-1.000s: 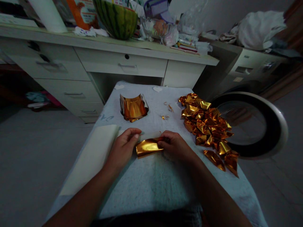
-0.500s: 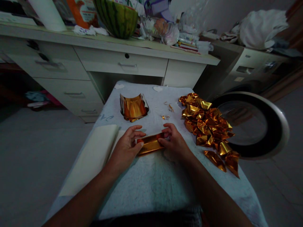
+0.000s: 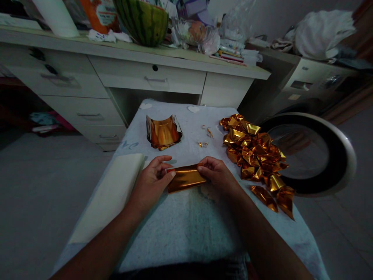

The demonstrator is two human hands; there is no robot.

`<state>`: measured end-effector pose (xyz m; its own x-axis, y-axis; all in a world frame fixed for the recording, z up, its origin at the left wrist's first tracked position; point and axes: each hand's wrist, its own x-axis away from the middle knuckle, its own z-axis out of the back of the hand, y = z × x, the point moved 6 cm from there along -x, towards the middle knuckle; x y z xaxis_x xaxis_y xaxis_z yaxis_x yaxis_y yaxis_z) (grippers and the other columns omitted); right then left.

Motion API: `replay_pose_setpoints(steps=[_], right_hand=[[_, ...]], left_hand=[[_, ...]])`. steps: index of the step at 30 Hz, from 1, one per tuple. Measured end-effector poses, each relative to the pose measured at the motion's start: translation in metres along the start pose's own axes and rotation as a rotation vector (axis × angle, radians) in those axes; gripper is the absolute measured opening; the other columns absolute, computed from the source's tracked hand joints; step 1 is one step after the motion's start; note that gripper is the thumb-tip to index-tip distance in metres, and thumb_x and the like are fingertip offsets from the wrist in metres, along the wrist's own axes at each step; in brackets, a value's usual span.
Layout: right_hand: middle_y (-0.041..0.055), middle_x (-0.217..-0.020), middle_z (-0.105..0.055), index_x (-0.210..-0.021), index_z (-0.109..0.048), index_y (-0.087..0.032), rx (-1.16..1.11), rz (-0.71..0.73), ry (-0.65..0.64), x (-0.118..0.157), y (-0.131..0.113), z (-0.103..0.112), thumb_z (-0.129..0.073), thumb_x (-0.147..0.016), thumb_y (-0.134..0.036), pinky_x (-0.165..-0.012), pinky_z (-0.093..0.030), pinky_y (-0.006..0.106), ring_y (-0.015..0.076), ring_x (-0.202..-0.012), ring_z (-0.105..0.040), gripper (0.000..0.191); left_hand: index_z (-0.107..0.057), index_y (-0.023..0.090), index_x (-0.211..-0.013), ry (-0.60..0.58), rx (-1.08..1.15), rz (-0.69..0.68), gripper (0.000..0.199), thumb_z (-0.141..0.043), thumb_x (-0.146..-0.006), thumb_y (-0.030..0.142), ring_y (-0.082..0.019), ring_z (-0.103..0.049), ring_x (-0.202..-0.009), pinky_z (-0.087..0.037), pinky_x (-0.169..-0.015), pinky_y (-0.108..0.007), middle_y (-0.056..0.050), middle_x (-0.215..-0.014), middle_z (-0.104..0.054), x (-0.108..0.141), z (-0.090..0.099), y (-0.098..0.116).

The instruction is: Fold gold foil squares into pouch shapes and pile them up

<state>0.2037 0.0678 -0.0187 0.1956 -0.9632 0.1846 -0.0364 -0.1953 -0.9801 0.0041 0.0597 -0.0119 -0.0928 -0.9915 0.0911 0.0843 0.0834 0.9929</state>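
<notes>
A strip of shiny gold foil (image 3: 186, 182) lies slantwise at the middle of the cloth-covered counter (image 3: 180, 233), smooth and roughly rectangular, with a pale edge at its far left corner. The left hand (image 3: 153, 177) pinches that left end, thumb on top and index finger reaching past it; the right hand (image 3: 218, 174) pinches the far right corner between thumb and bent fingers. The light is dim, so how many layers the strip has is hard to tell.

Just left, partly behind the left arm, is a long, matte white sheet (image 3: 107, 198). Farther off stands a curved stack of gold sheets (image 3: 164, 132), with small curled scraps (image 3: 209, 133) to its right. A crinkled, sharp-cornered heap of folded gold pieces (image 3: 250, 149) crowds the right edge, beside a round washer door (image 3: 336, 155). Beyond, a striped watermelon (image 3: 142, 24) sits on the far counter (image 3: 180, 62).
</notes>
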Motion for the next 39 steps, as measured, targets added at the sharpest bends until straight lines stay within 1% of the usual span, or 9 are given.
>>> replay_pose_setpoints(steps=[3,9,14,20,27,29,33,39], right_hand=[[-0.0043,-0.065,-0.056,-0.076,-0.058,-0.019,0.008,-0.002,-0.001,0.000,0.002,0.001,-0.076,-0.070,-0.041,-0.056,-0.034,0.023,0.0098,-0.059,-0.049,0.029],[-0.0027,-0.070,-0.060,-0.076,-0.058,-0.019,-0.040,-0.008,-0.018,0.001,0.002,0.000,-0.076,-0.071,-0.041,-0.059,-0.038,0.024,0.0110,-0.062,-0.053,0.029],[-0.0024,-0.070,-0.060,-0.078,-0.060,-0.020,-0.050,-0.026,-0.017,0.003,-0.001,-0.001,-0.075,-0.071,-0.043,-0.058,-0.038,0.024,0.0113,-0.061,-0.052,0.029],[-0.0034,-0.066,-0.057,-0.078,-0.059,-0.019,-0.027,-0.038,-0.012,0.002,0.000,0.001,-0.075,-0.071,-0.045,-0.054,-0.034,0.024,0.0101,-0.056,-0.048,0.031],[-0.0039,-0.063,-0.055,-0.078,-0.060,-0.019,-0.026,-0.039,-0.001,0.004,-0.002,0.001,-0.073,-0.073,-0.047,-0.051,-0.032,0.023,0.0092,-0.053,-0.044,0.031],[-0.0044,-0.060,-0.053,-0.076,-0.061,-0.018,-0.005,-0.035,0.011,0.005,-0.003,0.001,-0.072,-0.074,-0.047,-0.050,-0.031,0.023,0.0086,-0.051,-0.042,0.031],[-0.0032,-0.063,-0.057,-0.075,-0.061,-0.018,-0.008,-0.036,0.013,0.005,-0.005,0.001,-0.072,-0.073,-0.047,-0.051,-0.033,0.023,0.0094,-0.053,-0.046,0.031],[-0.0037,-0.060,-0.054,-0.073,-0.061,-0.018,0.041,0.008,0.063,0.004,-0.008,0.003,-0.071,-0.073,-0.046,-0.051,-0.031,0.023,0.0095,-0.054,-0.044,0.030]], left_hand=[[-0.055,0.023,-0.114,0.004,0.037,0.015,0.035,-0.067,-0.081,0.031,-0.016,-0.063,-0.074,-0.048,-0.066,-0.028,0.001,-0.083,-0.066,0.000,0.002,-0.003],[-0.058,0.022,-0.110,0.037,0.049,0.017,0.033,-0.068,-0.080,0.029,-0.013,-0.060,-0.067,-0.046,-0.062,-0.025,0.003,-0.078,-0.065,0.000,0.003,-0.004],[-0.059,0.022,-0.108,0.053,0.047,0.035,0.033,-0.069,-0.078,0.029,-0.014,-0.062,-0.067,-0.046,-0.060,-0.026,0.002,-0.078,-0.066,0.001,0.003,-0.001],[-0.060,0.022,-0.106,0.071,0.027,0.017,0.032,-0.070,-0.077,0.029,-0.013,-0.060,-0.065,-0.044,-0.059,-0.024,0.004,-0.073,-0.064,0.001,0.005,-0.001],[-0.058,0.022,-0.107,0.066,0.031,0.041,0.033,-0.070,-0.077,0.032,-0.015,-0.061,-0.063,-0.045,-0.057,-0.025,0.004,-0.072,-0.064,0.002,0.004,-0.001],[-0.059,0.022,-0.107,0.069,0.037,0.037,0.033,-0.070,-0.077,0.032,-0.014,-0.061,-0.063,-0.045,-0.058,-0.025,0.004,-0.073,-0.064,0.002,0.004,0.000],[-0.059,0.022,-0.108,0.069,0.015,0.010,0.033,-0.070,-0.078,0.030,-0.012,-0.058,-0.062,-0.043,-0.058,-0.024,0.004,-0.074,-0.064,0.002,0.004,0.001],[-0.057,0.024,-0.111,0.058,-0.034,-0.041,0.036,-0.070,-0.078,0.027,-0.012,-0.058,-0.068,-0.044,-0.062,-0.025,0.003,-0.082,-0.065,0.002,0.003,0.000]])
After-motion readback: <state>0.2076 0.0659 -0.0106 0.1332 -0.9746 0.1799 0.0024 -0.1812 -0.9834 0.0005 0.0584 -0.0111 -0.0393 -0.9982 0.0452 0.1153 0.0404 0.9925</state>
